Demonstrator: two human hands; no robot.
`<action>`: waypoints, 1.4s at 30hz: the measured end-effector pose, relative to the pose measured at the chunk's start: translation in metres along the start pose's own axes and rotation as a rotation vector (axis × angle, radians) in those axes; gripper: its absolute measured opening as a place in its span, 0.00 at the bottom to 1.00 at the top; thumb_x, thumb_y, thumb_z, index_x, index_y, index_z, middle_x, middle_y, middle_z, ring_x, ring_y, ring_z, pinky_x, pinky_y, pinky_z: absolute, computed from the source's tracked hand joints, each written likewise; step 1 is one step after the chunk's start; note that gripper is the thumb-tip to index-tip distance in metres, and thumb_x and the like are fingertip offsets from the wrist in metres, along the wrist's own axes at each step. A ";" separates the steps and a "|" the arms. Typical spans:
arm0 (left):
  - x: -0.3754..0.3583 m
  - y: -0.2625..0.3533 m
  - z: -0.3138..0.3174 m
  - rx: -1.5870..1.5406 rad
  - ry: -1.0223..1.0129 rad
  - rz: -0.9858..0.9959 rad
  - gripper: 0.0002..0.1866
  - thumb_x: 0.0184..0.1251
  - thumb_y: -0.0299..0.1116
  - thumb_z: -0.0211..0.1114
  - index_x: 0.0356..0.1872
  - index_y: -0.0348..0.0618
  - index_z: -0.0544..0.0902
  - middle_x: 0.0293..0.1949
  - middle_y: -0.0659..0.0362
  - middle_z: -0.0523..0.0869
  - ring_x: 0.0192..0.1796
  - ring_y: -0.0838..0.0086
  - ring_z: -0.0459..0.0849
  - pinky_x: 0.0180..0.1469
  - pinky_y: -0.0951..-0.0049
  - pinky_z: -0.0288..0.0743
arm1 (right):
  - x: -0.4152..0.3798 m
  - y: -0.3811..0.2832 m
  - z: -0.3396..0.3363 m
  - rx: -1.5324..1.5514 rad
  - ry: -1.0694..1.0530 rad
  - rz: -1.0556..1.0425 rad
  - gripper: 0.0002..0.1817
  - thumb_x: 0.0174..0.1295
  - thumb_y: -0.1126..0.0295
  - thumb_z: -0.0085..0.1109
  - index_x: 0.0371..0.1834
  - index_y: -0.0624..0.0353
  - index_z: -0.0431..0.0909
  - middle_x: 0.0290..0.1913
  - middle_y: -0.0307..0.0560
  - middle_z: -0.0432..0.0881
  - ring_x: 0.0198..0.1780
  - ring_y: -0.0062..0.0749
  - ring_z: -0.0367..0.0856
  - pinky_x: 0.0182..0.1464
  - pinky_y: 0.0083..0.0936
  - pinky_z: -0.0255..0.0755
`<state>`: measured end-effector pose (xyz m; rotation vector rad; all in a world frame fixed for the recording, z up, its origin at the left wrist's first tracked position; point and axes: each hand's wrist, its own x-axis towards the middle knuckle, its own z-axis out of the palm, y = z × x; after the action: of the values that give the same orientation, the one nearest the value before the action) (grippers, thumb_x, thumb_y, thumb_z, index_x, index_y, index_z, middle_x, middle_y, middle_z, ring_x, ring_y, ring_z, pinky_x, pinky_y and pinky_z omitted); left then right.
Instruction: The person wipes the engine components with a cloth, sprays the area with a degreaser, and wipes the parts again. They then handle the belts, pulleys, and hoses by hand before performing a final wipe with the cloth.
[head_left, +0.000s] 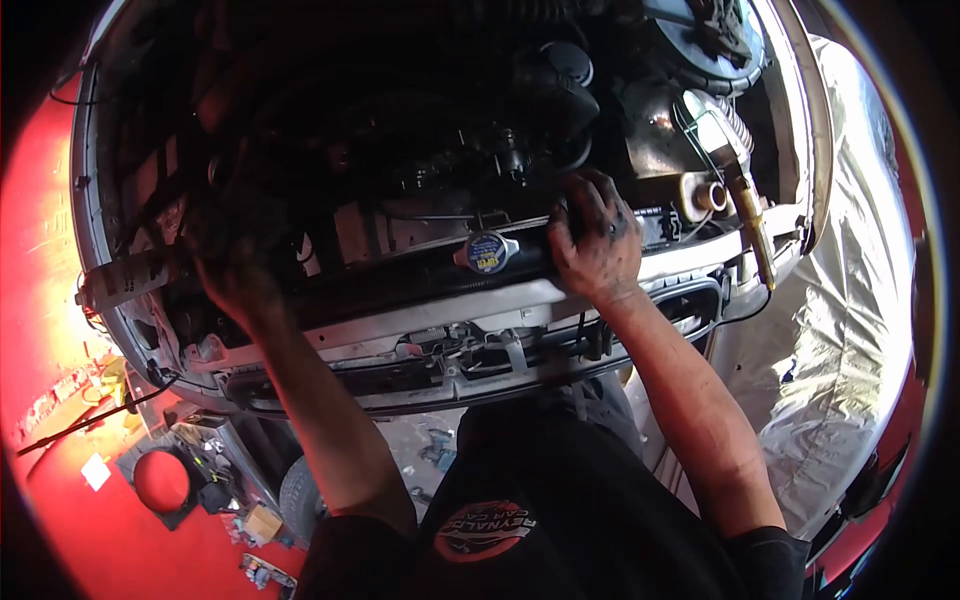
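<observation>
My right hand (pixel 603 240) is curled over the top edge of the radiator (pixel 400 284), its fingers bent toward the engine side and stained dark. Just left of it, a radiator cap (pixel 486 253) with a blue and yellow label sits on the radiator. My left hand (pixel 238 275) reaches into the dark left side of the engine bay. Shadow hides its fingers, so I cannot make out whether it holds anything. Close to it, a cylinder like a spray can (pixel 128 279) lies sideways near the left fender.
A lit work lamp (pixel 745 190) hangs by the right headlight area, its cord trailing down. The engine (pixel 450 160) is mostly in shadow. A silver cover (pixel 840 290) drapes the right side. On the red floor lie a black square part with a round opening (pixel 160 480) and a small box (pixel 263 524).
</observation>
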<state>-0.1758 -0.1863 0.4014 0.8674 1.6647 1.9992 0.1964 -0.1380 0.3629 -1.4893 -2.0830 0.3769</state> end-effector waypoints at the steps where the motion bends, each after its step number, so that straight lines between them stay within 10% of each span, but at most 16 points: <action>1: -0.005 0.027 0.006 -0.050 -0.042 0.043 0.31 0.59 0.21 0.64 0.68 0.31 0.76 0.61 0.52 0.81 0.55 0.66 0.86 0.58 0.67 0.84 | 0.001 0.000 -0.001 0.004 0.046 -0.033 0.21 0.60 0.62 0.64 0.56 0.58 0.80 0.58 0.55 0.80 0.54 0.55 0.81 0.54 0.46 0.77; 6: -0.026 0.078 0.020 0.141 0.019 0.281 0.27 0.65 0.26 0.67 0.66 0.30 0.77 0.63 0.52 0.80 0.60 0.62 0.84 0.61 0.62 0.82 | 0.001 -0.002 -0.006 0.025 0.144 -0.071 0.26 0.60 0.56 0.66 0.60 0.56 0.78 0.62 0.53 0.76 0.64 0.53 0.74 0.63 0.51 0.70; 12: -0.114 0.093 0.035 0.994 -0.666 0.622 0.25 0.68 0.28 0.66 0.66 0.32 0.78 0.66 0.50 0.77 0.64 0.58 0.81 0.63 0.59 0.79 | -0.010 -0.021 -0.037 0.533 0.108 -0.206 0.26 0.69 0.56 0.62 0.65 0.59 0.76 0.63 0.56 0.76 0.62 0.54 0.74 0.64 0.50 0.67; 15: -0.198 0.077 0.138 0.741 -0.503 0.456 0.21 0.66 0.28 0.69 0.60 0.38 0.83 0.69 0.46 0.76 0.68 0.53 0.77 0.67 0.56 0.76 | -0.033 -0.049 -0.039 0.938 -0.146 0.120 0.24 0.77 0.57 0.53 0.64 0.66 0.74 0.60 0.61 0.79 0.59 0.50 0.79 0.62 0.41 0.72; 20: -0.205 0.116 0.116 0.714 -0.850 0.224 0.22 0.61 0.23 0.70 0.58 0.39 0.84 0.64 0.47 0.79 0.67 0.54 0.77 0.66 0.57 0.76 | -0.026 -0.006 -0.053 1.270 -0.171 0.485 0.21 0.81 0.59 0.45 0.59 0.66 0.79 0.52 0.51 0.86 0.51 0.33 0.84 0.57 0.30 0.76; 23: -0.194 0.097 0.075 0.678 -0.451 0.227 0.21 0.62 0.21 0.69 0.58 0.39 0.84 0.62 0.49 0.81 0.64 0.56 0.80 0.65 0.61 0.77 | 0.000 0.008 -0.067 1.329 -0.086 0.560 0.20 0.81 0.59 0.46 0.58 0.63 0.80 0.52 0.45 0.86 0.51 0.27 0.83 0.55 0.27 0.76; 27: -0.130 0.067 0.012 0.722 0.006 0.177 0.16 0.66 0.23 0.65 0.55 0.40 0.85 0.47 0.51 0.88 0.57 0.58 0.85 0.59 0.66 0.78 | 0.049 -0.013 -0.069 1.012 -0.251 0.154 0.17 0.75 0.64 0.52 0.61 0.60 0.80 0.52 0.48 0.86 0.51 0.33 0.84 0.57 0.28 0.74; 32: -0.068 -0.005 -0.031 0.839 0.175 0.174 0.11 0.66 0.30 0.64 0.47 0.43 0.87 0.38 0.53 0.89 0.50 0.59 0.86 0.61 0.58 0.73 | 0.092 0.024 0.051 -0.130 -0.271 -0.964 0.20 0.62 0.70 0.59 0.59 0.56 0.82 0.58 0.55 0.84 0.70 0.55 0.75 0.71 0.42 0.73; 37: -0.063 -0.015 -0.013 1.186 0.264 0.158 0.09 0.60 0.37 0.68 0.38 0.46 0.85 0.35 0.55 0.89 0.49 0.57 0.85 0.65 0.49 0.68 | 0.156 -0.007 0.141 -0.109 -0.423 -1.540 0.25 0.58 0.72 0.59 0.62 0.58 0.80 0.67 0.56 0.78 0.74 0.55 0.71 0.75 0.48 0.69; 42: -0.068 -0.016 -0.017 1.117 0.250 0.090 0.10 0.57 0.37 0.70 0.36 0.47 0.84 0.35 0.56 0.88 0.51 0.58 0.84 0.69 0.47 0.66 | 0.187 0.067 0.296 -0.057 -0.568 -1.459 0.24 0.60 0.71 0.56 0.61 0.60 0.80 0.66 0.58 0.79 0.71 0.56 0.74 0.74 0.49 0.70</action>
<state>-0.1395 -0.2395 0.3697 1.0261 2.9758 1.1098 0.0327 0.0857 0.1378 0.4363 -2.9604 0.1255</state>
